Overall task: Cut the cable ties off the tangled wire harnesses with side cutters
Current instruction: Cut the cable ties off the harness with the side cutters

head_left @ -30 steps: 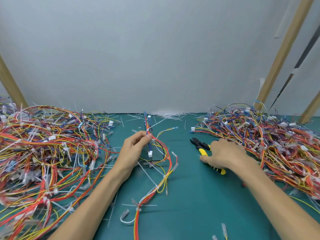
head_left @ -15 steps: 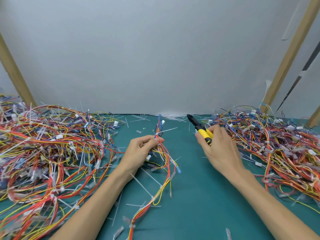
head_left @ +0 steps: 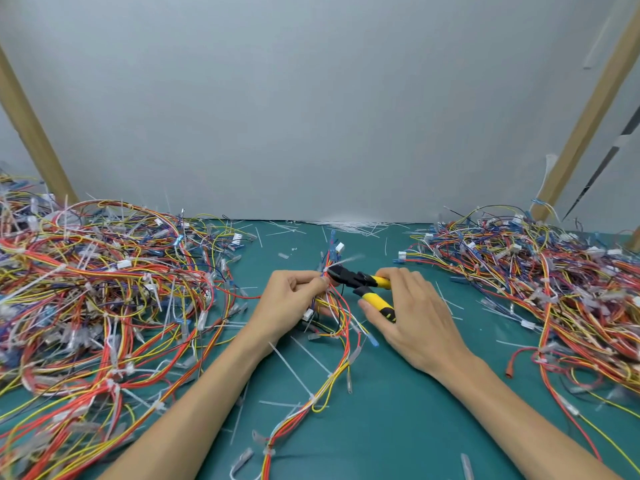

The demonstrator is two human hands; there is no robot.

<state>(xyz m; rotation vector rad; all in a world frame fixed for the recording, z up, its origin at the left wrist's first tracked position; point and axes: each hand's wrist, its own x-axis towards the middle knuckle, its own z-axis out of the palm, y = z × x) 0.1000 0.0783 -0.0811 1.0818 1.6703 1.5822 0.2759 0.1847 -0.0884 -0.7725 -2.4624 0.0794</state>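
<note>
We're looking at a flat teal-green table top. On its left sits a big tangled heap of red, yellow, blue and white wire harnesses. On its right is a second heap of the same colours, well apart from the first. Between them, a red-and-yellow harness strand trails toward the near edge. Thin white cut cable-tie strips litter the middle, and a drift of white offcuts lies along the far edge.

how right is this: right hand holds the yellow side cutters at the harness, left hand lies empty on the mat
The right hand does hold the yellow side cutters at the harness, but the head view shows the left hand pinching that harness, not lying empty on the mat.
</note>
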